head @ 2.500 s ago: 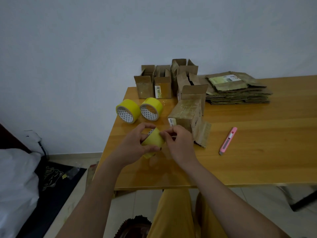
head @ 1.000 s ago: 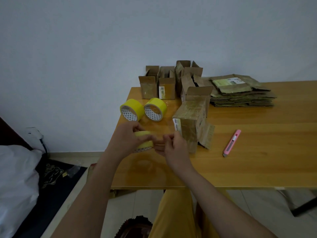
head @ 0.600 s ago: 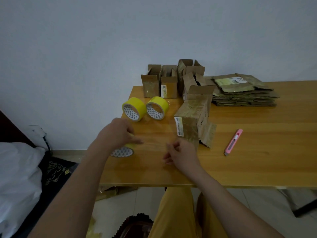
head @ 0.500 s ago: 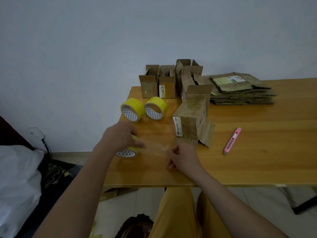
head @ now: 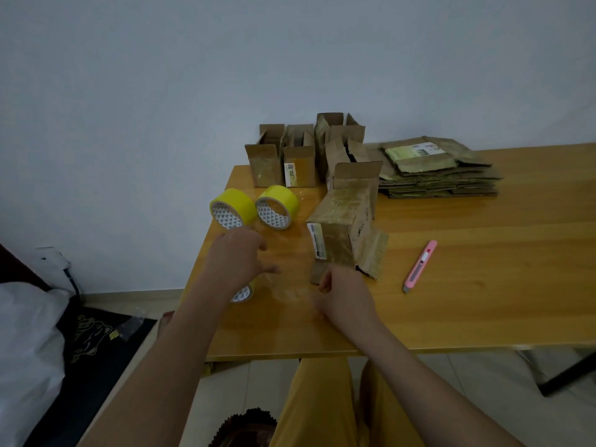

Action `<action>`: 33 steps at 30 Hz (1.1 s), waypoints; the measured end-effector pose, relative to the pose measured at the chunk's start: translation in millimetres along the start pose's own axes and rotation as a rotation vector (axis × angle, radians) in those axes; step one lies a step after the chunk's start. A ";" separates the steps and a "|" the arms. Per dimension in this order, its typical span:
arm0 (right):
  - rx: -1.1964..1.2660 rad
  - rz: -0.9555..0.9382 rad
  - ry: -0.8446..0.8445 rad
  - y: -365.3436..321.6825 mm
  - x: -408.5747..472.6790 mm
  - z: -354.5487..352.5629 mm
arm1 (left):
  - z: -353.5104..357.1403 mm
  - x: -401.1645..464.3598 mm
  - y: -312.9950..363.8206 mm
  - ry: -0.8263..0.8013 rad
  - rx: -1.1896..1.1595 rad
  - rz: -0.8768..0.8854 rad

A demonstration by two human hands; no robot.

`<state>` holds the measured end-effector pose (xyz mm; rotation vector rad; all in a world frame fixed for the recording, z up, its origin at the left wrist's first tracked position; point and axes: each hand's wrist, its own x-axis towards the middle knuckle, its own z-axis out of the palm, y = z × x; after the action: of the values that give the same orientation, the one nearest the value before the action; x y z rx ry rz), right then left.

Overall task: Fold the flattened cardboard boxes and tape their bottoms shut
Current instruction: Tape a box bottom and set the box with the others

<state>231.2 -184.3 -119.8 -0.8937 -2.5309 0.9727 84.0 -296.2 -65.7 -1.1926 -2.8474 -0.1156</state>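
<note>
While the left hand point(head: 237, 259) grips a tape roll point(head: 242, 293) low over the near table point(head: 483, 301) edge, the right hand point(head: 343, 293) pinches what looks like the free end of a clear strip point(head: 283, 285) stretched between them; the strip is faint, so that pinch is a judgement. Just beyond the right hand lies a folded box point(head: 345, 233) on its side, bottom flaps toward the person, one flap nearly touching the knuckles. By my reading this box is the one in hand: shaped, but its bottom not yet taped. A pink cutter point(head: 420, 265) lies apart to the right, untouched. Farther back sit two spare yellow rolls point(head: 254, 206) side by side on edge. Behind them, by the wall, several finished-looking boxes point(head: 300, 159) stand upright with tops open. To their right a stack point(head: 435, 169) of flattened boxes waits, so most of the work seems left: roughly five erected against a thick pile still flat.
</note>
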 end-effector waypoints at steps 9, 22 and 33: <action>0.469 -0.137 0.565 28.4 49.9 -64.5 | 10.7 10.3 79.7 0.091 -0.847 -0.130; 0.541 0.039 0.331 46.9 89.8 -56.6 | 20.5 30.2 90.9 0.267 -1.058 -0.277; 0.208 0.048 0.319 47.8 84.8 -68.3 | 32.1 52.1 98.5 0.085 -1.323 -0.593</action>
<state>219.0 -67.9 -98.8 -0.9645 -2.1101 0.9963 117.2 -187.5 -88.8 -0.1904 -2.7596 -2.1773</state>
